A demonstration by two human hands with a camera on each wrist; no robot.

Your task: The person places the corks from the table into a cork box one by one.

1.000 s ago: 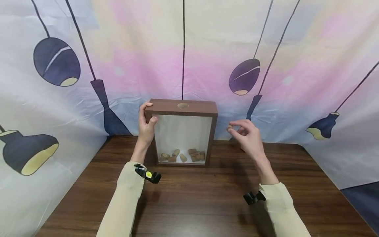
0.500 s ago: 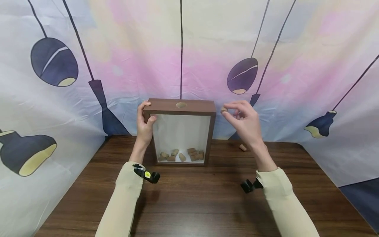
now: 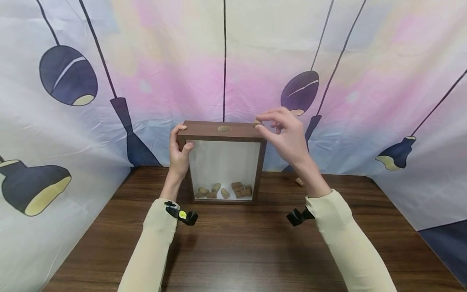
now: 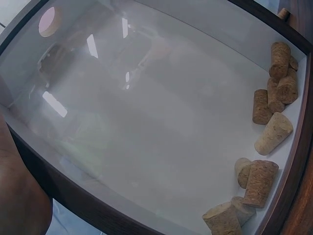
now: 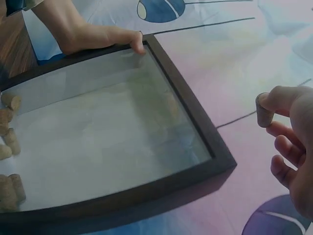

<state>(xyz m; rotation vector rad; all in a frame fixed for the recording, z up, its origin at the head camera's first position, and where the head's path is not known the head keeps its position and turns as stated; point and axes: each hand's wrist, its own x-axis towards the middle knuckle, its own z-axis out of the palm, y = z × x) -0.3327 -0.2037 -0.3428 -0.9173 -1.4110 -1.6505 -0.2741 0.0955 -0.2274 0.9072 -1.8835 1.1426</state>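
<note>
A dark wooden shadow box (image 3: pixel 262 162) with a clear front stands upright on the table, a round hole (image 3: pixel 224 129) in its top. Several corks (image 4: pixel 261 183) lie along its bottom inside. My left hand (image 3: pixel 178 156) grips the box's upper left corner, thumb on the front, fingers over the top. Between thumb and index finger, my right hand (image 3: pixel 288 136) pinches a cork (image 5: pixel 264 110) near the top right corner of the box, to the right of the hole. In the right wrist view that cork appears apart from the frame.
Another cork (image 3: pixel 299 182) lies on the wooden table (image 3: pixel 233 247) to the right of the box, partly behind my right forearm. A printed cloth (image 3: pixel 164 61) with lamp pictures hangs behind the table and at its sides.
My right hand has risen and moved left with its cork, from beside the box to its top right corner. The left hand and the box stay in place.
</note>
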